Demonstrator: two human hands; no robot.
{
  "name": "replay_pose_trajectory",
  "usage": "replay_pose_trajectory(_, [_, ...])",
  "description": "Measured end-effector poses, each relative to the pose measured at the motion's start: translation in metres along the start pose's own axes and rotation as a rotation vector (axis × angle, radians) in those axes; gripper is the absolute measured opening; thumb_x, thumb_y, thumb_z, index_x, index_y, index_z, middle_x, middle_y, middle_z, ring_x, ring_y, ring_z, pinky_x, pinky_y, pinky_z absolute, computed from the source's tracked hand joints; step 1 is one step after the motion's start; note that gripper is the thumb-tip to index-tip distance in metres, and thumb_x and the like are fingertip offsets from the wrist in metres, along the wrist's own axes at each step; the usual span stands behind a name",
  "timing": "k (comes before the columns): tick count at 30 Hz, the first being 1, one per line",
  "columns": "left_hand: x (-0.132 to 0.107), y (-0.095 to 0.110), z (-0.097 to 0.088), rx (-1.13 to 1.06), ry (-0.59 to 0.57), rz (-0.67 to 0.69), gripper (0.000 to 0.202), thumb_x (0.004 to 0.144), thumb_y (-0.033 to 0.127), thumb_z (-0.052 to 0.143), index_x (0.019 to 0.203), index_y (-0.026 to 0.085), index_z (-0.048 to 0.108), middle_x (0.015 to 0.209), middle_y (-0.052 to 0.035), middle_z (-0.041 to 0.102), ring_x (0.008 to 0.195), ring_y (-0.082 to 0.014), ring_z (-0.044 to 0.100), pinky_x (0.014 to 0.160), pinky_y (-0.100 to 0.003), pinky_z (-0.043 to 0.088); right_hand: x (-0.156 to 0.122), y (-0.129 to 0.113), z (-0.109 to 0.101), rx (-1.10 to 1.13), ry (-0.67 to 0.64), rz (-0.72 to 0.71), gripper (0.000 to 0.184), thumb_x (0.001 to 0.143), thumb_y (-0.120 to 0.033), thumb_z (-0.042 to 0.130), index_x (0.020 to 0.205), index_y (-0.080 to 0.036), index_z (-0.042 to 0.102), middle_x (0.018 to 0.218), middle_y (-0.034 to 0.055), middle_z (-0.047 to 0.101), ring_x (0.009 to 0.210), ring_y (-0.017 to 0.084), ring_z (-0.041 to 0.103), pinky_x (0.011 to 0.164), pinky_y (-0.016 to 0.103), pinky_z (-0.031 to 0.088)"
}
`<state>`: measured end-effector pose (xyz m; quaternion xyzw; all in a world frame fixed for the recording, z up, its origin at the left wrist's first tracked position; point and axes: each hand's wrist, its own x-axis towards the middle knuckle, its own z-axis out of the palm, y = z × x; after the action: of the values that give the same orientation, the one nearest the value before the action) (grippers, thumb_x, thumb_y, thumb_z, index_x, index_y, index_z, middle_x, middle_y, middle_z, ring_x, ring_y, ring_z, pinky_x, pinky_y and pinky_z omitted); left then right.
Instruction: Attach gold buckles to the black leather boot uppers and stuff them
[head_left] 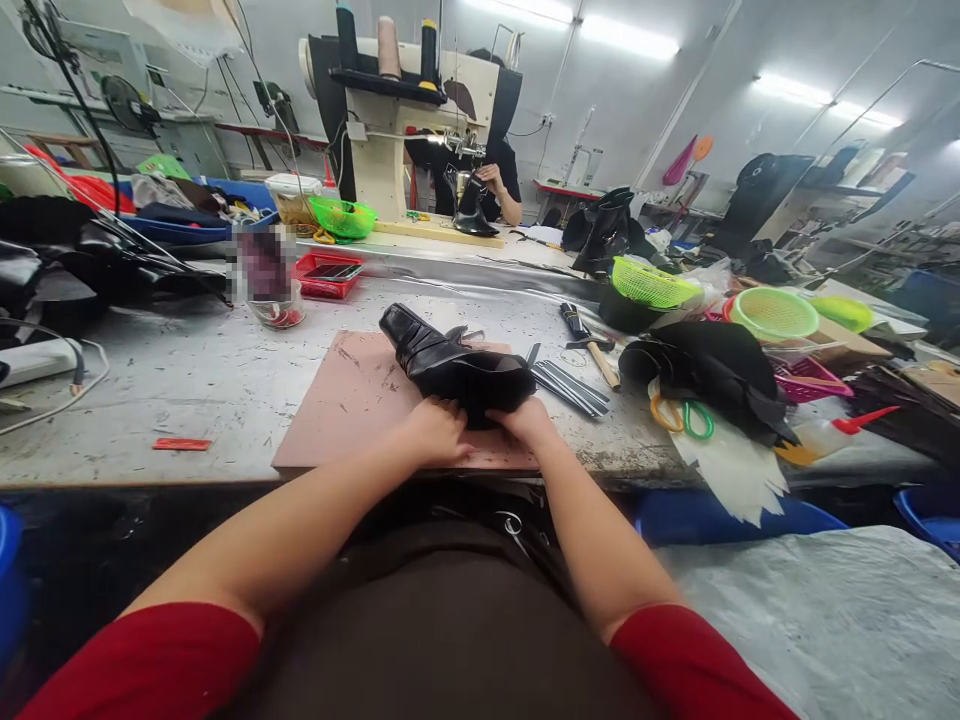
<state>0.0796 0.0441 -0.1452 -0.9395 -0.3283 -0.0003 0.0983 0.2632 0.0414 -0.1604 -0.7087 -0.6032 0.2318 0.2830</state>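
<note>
A black leather boot upper [442, 360] lies on a pinkish board [322, 410] at the table's front edge. Its squared narrow end points away to the left, and its wide opening faces me. My left hand [441, 430] grips the near edge of the opening, fingers curled against the leather and thumb toward me. On the other side, my right hand [526, 422] is closed on the rim, with most of its fingers hidden by the leather. Black strips [571, 388] with pale edges lie just right of the board, near a wooden-handled hammer [602, 362].
At left are an orange-red strip [181, 444], a red tray [326, 278] and a clear tub [279, 308]. Black leather pieces [705, 375], scissors [682, 415] and baskets [772, 312] crowd the right. Across the table, a person [504, 185] works at a sewing machine [382, 130].
</note>
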Motion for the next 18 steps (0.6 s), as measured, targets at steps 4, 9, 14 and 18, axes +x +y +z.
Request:
replay_pose_trajectory(4, [0.009,0.022,-0.003,-0.06,-0.004,-0.088,0.078,0.071,0.067,0.049,0.12,0.006,0.054,0.117,-0.0262,0.055,0.107,-0.0391,0.05,0.088,-0.048,0.035,0.0,-0.002,-0.005,0.052,-0.028,-0.056,0.034,0.061,-0.023,0.07,0.093,-0.015,0.065,0.091,0.0093,0.067,0.088,0.026,0.062,0.078,0.039,0.05])
replay_pose_trajectory(9, [0.001,0.022,0.007,-0.125,-0.014,-0.112,0.077,0.076,0.064,0.045,0.126,0.006,0.047,0.135,-0.0266,0.039,0.125,-0.0398,0.034,0.099,-0.052,0.025,-0.002,-0.025,-0.019,0.139,-0.035,-0.222,0.035,0.068,-0.023,0.061,0.102,-0.016,0.06,0.101,0.0071,0.066,0.095,0.022,0.059,0.084,0.035,0.046])
replay_pose_trajectory(14, [-0.038,-0.014,0.003,-0.185,-0.058,0.007,0.053,0.084,0.052,0.044,0.124,0.018,0.049,0.135,-0.0118,0.046,0.126,-0.0256,0.038,0.105,-0.041,0.023,-0.013,-0.047,-0.017,0.127,-0.278,-0.36,0.015,0.061,-0.014,0.064,0.075,-0.018,0.067,0.078,0.0006,0.069,0.078,0.017,0.062,0.073,0.026,0.047])
replay_pose_trajectory(18, [-0.059,-0.026,-0.001,-0.209,-0.058,0.007,0.051,0.086,0.053,0.039,0.121,0.02,0.053,0.133,-0.0106,0.049,0.127,-0.0265,0.036,0.107,-0.045,0.017,-0.015,-0.039,-0.023,0.082,-0.309,-0.299,0.015,0.069,-0.015,0.056,0.079,-0.016,0.067,0.07,0.0,0.066,0.067,0.015,0.059,0.061,0.024,0.045])
